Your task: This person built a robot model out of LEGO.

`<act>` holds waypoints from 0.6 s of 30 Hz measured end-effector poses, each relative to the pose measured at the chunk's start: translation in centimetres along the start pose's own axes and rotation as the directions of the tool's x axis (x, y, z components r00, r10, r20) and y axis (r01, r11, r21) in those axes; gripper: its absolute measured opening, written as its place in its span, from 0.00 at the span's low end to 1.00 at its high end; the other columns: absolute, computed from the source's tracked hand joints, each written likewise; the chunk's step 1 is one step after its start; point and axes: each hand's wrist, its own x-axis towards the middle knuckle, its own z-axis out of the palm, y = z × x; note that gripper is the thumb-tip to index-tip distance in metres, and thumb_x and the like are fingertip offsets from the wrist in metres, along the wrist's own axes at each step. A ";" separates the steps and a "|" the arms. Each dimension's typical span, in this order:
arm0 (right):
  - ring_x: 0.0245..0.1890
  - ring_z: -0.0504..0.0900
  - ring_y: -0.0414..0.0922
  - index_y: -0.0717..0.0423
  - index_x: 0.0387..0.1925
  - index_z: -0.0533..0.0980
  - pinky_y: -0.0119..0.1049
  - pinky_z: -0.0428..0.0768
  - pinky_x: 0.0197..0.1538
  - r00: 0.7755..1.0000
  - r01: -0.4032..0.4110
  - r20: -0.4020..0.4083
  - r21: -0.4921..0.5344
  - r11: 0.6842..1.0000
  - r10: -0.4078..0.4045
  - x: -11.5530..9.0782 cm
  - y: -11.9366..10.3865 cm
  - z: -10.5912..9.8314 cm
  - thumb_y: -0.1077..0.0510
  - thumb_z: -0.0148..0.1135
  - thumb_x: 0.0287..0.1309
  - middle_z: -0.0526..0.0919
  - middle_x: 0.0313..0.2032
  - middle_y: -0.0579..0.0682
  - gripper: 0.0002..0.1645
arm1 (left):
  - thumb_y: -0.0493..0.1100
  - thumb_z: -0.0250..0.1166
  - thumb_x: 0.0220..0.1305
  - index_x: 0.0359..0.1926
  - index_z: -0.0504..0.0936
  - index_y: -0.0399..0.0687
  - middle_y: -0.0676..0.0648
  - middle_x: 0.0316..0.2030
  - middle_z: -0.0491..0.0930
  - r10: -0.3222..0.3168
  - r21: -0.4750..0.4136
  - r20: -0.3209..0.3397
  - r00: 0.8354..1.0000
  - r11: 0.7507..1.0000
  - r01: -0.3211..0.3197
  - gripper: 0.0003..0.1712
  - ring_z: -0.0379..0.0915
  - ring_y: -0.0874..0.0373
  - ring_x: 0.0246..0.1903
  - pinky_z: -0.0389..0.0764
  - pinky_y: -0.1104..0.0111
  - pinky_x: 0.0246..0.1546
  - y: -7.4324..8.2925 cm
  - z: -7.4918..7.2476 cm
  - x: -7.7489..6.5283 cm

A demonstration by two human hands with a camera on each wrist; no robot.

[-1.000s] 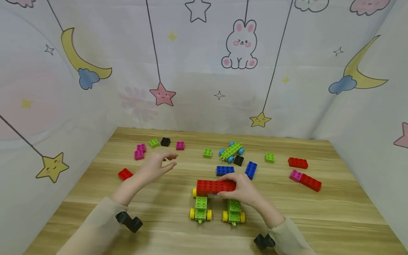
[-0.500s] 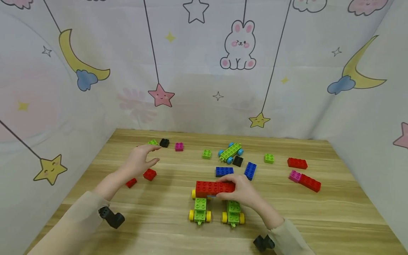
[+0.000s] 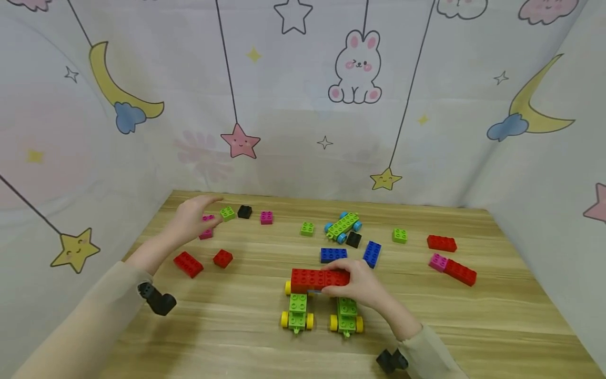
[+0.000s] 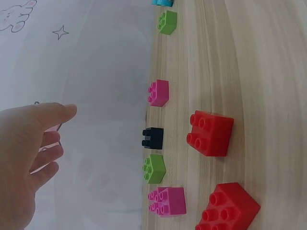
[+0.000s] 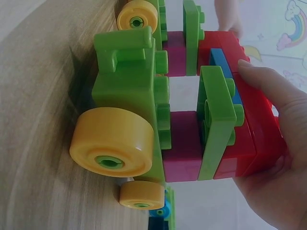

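My right hand (image 3: 357, 281) grips the right end of a row of red bricks (image 3: 307, 280) on top of a toy vehicle. In the right wrist view, the thumb and fingers wrap the upper red brick (image 5: 256, 129). Beneath it are blue, green and purple bricks on two green wheeled bases (image 5: 127, 76) with yellow wheels (image 5: 112, 141), standing on the table side by side. My left hand (image 3: 191, 218) hovers at the back left, holding nothing, fingers apart and gently bent. It partly overlaps a pair of pink bricks (image 3: 205, 233), close to a light green brick (image 3: 228, 213).
Two red bricks, a long one (image 3: 188, 264) and a small one (image 3: 223, 258), lie in front of my left hand. Behind the vehicle are blue bricks (image 3: 333, 255) and a green car base (image 3: 343, 227) with blue wheels. A pink-and-red joined piece (image 3: 453, 268) lies at the right.
My left hand has moved left and toward the back, uncovering the small red brick and the long one. My right hand has stayed on the red bricks.
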 end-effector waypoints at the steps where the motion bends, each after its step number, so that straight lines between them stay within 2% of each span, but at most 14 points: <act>1: 0.40 0.81 0.41 0.52 0.49 0.83 0.31 0.79 0.40 1.000 -0.003 0.001 0.001 1.000 0.003 0.0 0.0 0.0 0.48 0.74 0.51 0.86 0.46 0.50 0.23 | 0.37 0.67 0.61 0.63 0.71 0.31 0.29 0.60 0.73 -0.009 -0.004 0.013 1.000 1.000 0.009 0.30 0.68 0.32 0.60 0.71 0.42 0.59 -0.1 0.0 0.3; 4: 0.40 0.80 0.41 0.52 0.49 0.83 0.30 0.79 0.40 1.000 -0.010 0.004 0.003 1.000 0.010 0.0 0.0 0.0 0.48 0.74 0.51 0.85 0.46 0.51 0.24 | 0.37 0.67 0.61 0.66 0.68 0.31 0.29 0.62 0.70 -0.040 -0.026 0.045 0.998 0.999 0.041 0.33 0.64 0.31 0.63 0.67 0.42 0.63 -0.4 0.3 1.2; 10: 0.41 0.80 0.41 0.52 0.49 0.83 0.31 0.79 0.41 1.000 -0.016 0.003 0.003 1.000 0.016 0.1 0.2 0.1 0.48 0.74 0.51 0.85 0.46 0.50 0.23 | 0.41 0.67 0.63 0.67 0.65 0.30 0.28 0.65 0.66 -0.086 -0.054 0.084 0.993 0.994 0.091 0.36 0.61 0.32 0.65 0.64 0.42 0.66 -1.2 2.2 3.0; 18: 0.40 0.80 0.40 0.52 0.49 0.83 0.30 0.79 0.41 1.000 -0.012 0.006 0.002 1.000 0.012 0.0 0.1 0.0 0.48 0.74 0.51 0.86 0.45 0.50 0.24 | 0.42 0.67 0.64 0.70 0.60 0.30 0.28 0.68 0.62 -0.098 -0.061 0.111 0.989 0.993 0.105 0.40 0.57 0.32 0.67 0.60 0.43 0.68 -2.4 4.2 4.8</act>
